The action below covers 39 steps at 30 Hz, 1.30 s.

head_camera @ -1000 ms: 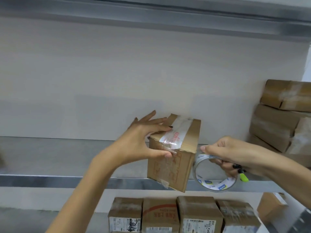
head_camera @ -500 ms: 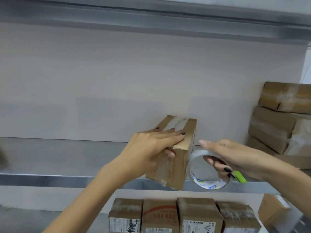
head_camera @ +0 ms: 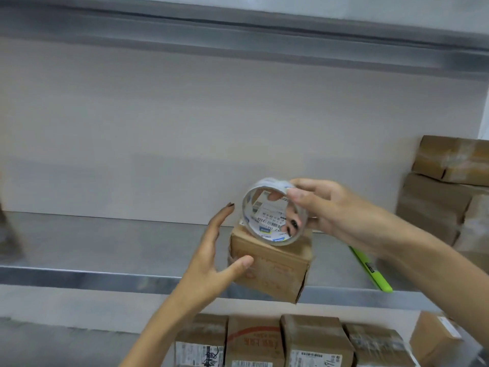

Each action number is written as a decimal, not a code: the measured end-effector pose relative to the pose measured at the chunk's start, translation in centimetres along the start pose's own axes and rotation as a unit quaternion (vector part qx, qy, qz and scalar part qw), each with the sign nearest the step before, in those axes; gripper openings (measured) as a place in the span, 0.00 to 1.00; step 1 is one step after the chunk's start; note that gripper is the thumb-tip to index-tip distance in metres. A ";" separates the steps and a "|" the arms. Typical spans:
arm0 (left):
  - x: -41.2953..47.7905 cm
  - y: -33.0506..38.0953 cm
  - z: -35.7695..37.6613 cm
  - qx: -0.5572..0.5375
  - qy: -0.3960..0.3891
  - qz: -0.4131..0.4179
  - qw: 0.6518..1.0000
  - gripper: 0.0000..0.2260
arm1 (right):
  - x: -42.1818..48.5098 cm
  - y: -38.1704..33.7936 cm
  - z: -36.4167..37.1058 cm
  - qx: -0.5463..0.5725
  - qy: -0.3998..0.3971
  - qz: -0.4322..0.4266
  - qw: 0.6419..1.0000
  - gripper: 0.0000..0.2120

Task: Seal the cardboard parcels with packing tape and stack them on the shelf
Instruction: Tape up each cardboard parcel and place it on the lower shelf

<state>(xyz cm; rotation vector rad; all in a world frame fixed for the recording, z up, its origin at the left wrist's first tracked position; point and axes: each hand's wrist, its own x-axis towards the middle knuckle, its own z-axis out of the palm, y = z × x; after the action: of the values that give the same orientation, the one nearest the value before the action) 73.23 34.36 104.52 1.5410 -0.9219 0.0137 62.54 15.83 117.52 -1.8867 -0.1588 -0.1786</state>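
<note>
A small brown cardboard parcel [head_camera: 275, 271] sits tilted at the front edge of the grey metal shelf [head_camera: 105, 247], one corner hanging over the lip. My left hand [head_camera: 211, 260] holds its left side, thumb on the front face and fingers spread along the back corner. My right hand [head_camera: 325, 207] grips a roll of clear packing tape [head_camera: 275, 240] just above the parcel's top. A white label on the parcel's top shows through the roll's ring.
A green pen-like tool [head_camera: 370, 271] lies on the shelf under my right forearm. Taped parcels are stacked at the shelf's right end [head_camera: 436, 202]. Several labelled parcels [head_camera: 312, 340] stand in a row on the shelf below. A metal shelf beam [head_camera: 238, 30] runs overhead.
The parcel was turned and set down at the shelf edge. My right hand lifted the tape roll from the parcel's right side to above its top, and the green tool now lies on the shelf.
</note>
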 end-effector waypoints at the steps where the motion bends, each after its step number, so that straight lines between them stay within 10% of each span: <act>1: 0.5 0.1 -0.4 0.001 -0.015 0.003 1.000 0.36 | 0.4 -0.1 0.5 -0.007 -0.007 0.005 1.000 0.17; 20: 3.0 -0.1 0.2 -0.003 -0.034 0.054 0.998 0.27 | -3.7 -2.4 -3.2 -0.316 0.068 0.155 0.933 0.25; 32: 3.8 0.6 -0.9 0.080 -0.063 0.038 0.994 0.27 | -3.1 2.8 -3.0 -0.234 0.021 0.246 0.940 0.26; 39: 4.5 5.6 -0.1 0.463 -0.201 0.242 0.828 0.30 | -2.7 2.8 -3.0 -0.191 0.000 0.265 0.945 0.26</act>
<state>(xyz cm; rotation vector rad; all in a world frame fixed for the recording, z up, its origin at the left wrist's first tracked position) 73.25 32.58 111.42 2.1837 -1.8023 0.6038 60.32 12.03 115.27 -2.2418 0.4117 0.1728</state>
